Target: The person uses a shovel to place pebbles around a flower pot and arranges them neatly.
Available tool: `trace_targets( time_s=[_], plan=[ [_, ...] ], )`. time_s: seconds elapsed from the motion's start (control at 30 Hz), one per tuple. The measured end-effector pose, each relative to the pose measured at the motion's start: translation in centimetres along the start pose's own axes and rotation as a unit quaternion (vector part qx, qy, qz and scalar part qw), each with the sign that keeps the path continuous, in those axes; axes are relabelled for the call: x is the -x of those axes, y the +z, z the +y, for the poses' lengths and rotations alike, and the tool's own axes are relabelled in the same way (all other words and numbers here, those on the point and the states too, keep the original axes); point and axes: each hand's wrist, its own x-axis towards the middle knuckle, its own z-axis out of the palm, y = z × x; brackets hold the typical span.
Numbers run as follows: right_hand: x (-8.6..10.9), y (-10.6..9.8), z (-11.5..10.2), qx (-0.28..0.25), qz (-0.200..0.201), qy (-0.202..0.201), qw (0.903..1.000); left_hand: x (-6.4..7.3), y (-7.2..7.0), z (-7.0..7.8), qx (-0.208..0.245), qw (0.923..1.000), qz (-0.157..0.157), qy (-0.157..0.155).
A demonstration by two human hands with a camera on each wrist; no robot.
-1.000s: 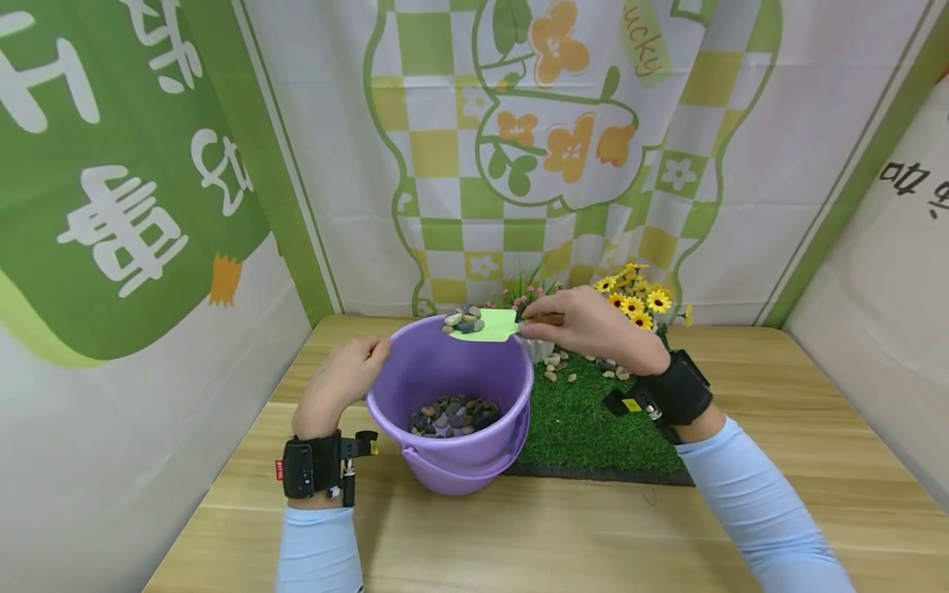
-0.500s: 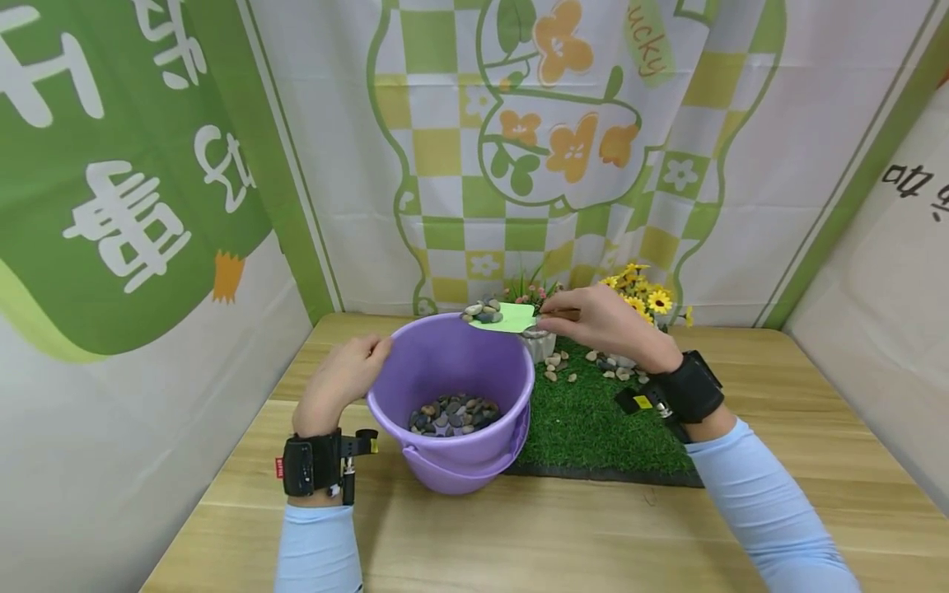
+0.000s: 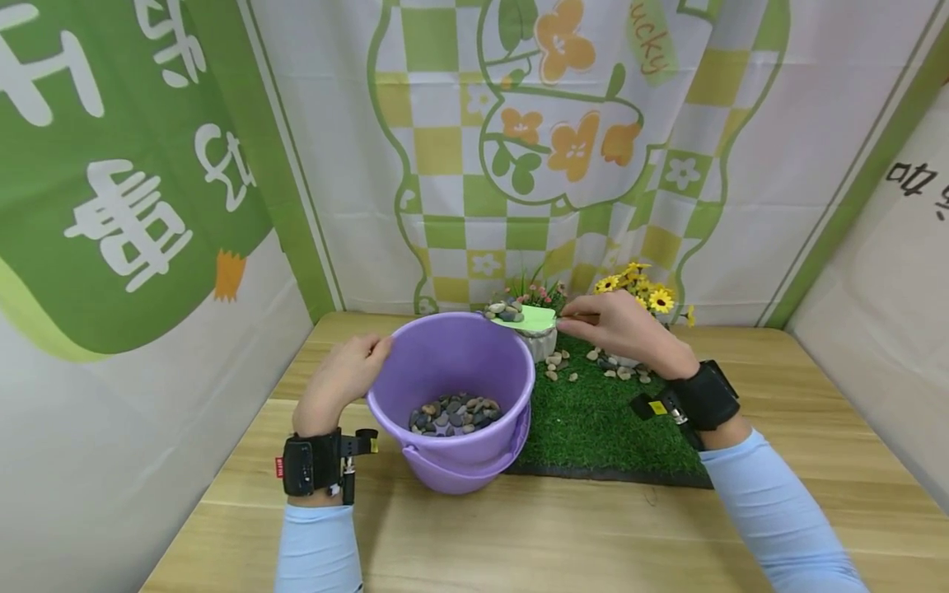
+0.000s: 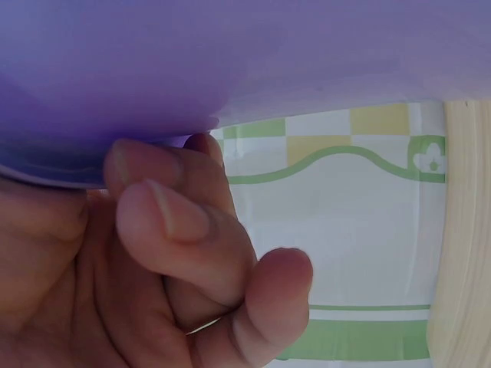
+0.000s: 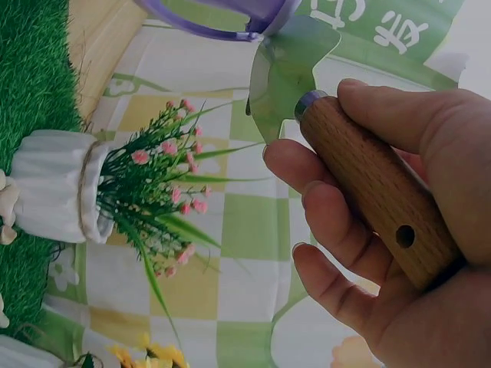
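A purple bucket [image 3: 460,465] stands on the table with a layer of mixed pebbles [image 3: 454,414] at its bottom. My left hand [image 3: 344,375] grips the bucket's left rim; in the left wrist view its curled fingers [image 4: 180,222] press near the purple wall. My right hand [image 3: 630,329] holds a small trowel by its wooden handle [image 5: 376,180]. The trowel's light green blade [image 3: 537,318] carries several pebbles [image 3: 504,310] and is level above the bucket's right back rim, in front of a white flowerpot. From the right wrist view the pebbles on the blade are hidden.
A green turf mat [image 3: 608,436] lies right of the bucket. On it stand a white pot [image 5: 57,184] of pink flowers and, further right, yellow flowers [image 3: 645,292], with loose pebbles [image 3: 623,368] near them. A printed curtain [image 3: 460,247] hangs behind the table.
My right hand has moved the loaded trowel to the right, from over the bucket's opening toward the white pot. The left hand and the bucket have stayed in place.
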Motion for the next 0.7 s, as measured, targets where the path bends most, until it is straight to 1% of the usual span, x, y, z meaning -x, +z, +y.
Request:
trace_targets(
  time_s=[0.17, 0.3, 0.43, 0.57, 0.7],
  plan=[
    [0.7, -0.4, 0.7, -0.004, 0.003, 0.006, 1.0000, 0.0, 0.0, 0.3, 0.003, 1.0000, 0.003, -0.006],
    [1.4, -0.4, 1.1, -0.009, -0.003, 0.026, 0.9996, 0.0, -0.1, 0.3, 0.006, 1.0000, 0.005, -0.005],
    [2.0, -0.1, 1.6, 0.005, -0.006, 0.044, 0.9990, 0.0, -0.1, 0.2, 0.000, 1.0000, 0.006, 0.003],
    [2.4, 0.2, 1.9, 0.005, -0.002, 0.037, 0.9993, 0.1, -0.2, 0.0, -0.002, 1.0000, 0.006, 0.002],
    [2.8, 0.7, 1.8, 0.001, -0.006, 0.041, 0.9992, 0.1, -0.2, -0.1, 0.003, 1.0000, 0.003, -0.002]
  ],
)
